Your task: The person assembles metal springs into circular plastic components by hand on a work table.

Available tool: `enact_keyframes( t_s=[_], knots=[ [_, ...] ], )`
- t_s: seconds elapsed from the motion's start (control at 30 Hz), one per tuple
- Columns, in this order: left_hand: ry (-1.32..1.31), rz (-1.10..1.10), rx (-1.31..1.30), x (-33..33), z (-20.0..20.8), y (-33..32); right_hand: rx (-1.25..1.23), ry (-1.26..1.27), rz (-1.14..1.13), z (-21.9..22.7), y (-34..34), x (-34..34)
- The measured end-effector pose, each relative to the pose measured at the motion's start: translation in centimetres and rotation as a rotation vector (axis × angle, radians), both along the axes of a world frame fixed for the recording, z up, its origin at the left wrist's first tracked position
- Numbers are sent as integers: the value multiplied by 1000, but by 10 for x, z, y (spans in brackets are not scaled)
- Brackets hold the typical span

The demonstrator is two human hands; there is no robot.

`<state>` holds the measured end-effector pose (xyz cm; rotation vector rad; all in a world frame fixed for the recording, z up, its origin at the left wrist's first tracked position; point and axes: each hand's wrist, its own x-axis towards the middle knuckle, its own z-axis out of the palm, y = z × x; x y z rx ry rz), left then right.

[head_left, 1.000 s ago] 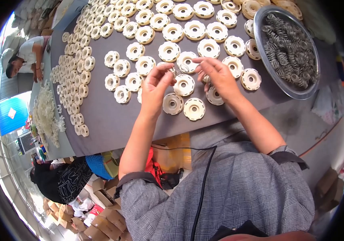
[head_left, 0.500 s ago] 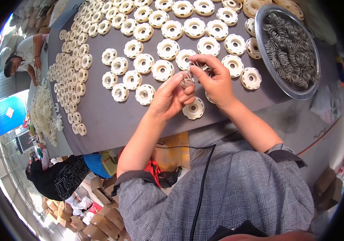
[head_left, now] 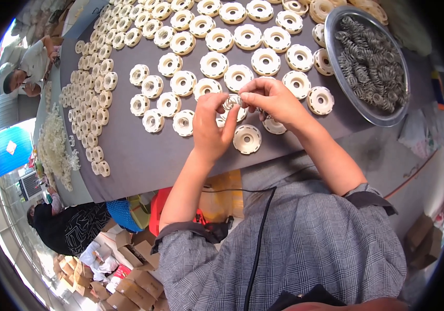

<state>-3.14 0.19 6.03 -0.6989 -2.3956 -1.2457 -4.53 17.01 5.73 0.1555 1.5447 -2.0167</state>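
Note:
My left hand (head_left: 210,127) and my right hand (head_left: 280,105) meet above the near rows of cream plastic rings. A metal coil spring (head_left: 232,101) sits between the thumb and fingers of my left hand, and the right fingertips touch its side. More springs show partly under the curled fingers of my right hand. Below the hands lies a ring whose centre is mostly covered by them. Just nearer to me, a cream ring (head_left: 247,139) has no spring in it. To the left, several rings, such as this ring (head_left: 153,121), hold springs in their middles.
A round metal tray (head_left: 402,111) heaped with springs (head_left: 370,67) stands at the right. Many small rings (head_left: 89,103) cover the left of the grey table (head_left: 128,166). Beyond, one person (head_left: 32,67) sits beside a pile of pale plastic parts (head_left: 56,147); another (head_left: 71,228) is lower left.
My left hand has turned, its fingers now pointing forward around one spring. The right hand has come down slightly and lies closer over the rings. The far seated person has shifted posture.

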Motion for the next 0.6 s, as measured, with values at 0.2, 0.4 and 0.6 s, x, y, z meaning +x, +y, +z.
enact_keyframes(
  t_s=[0.2, 0.4, 0.6],
  knots=[
    [-1068, 4, 711, 1, 12, 2, 162, 731, -314, 0, -8, 14],
    [-1655, -277, 1078, 6, 12, 0, 442, 1287, -357, -2, -9, 7],
    [-1856, -645, 1315, 3, 4, -3, 36, 586, -305, 4, -20, 13]
  ],
)
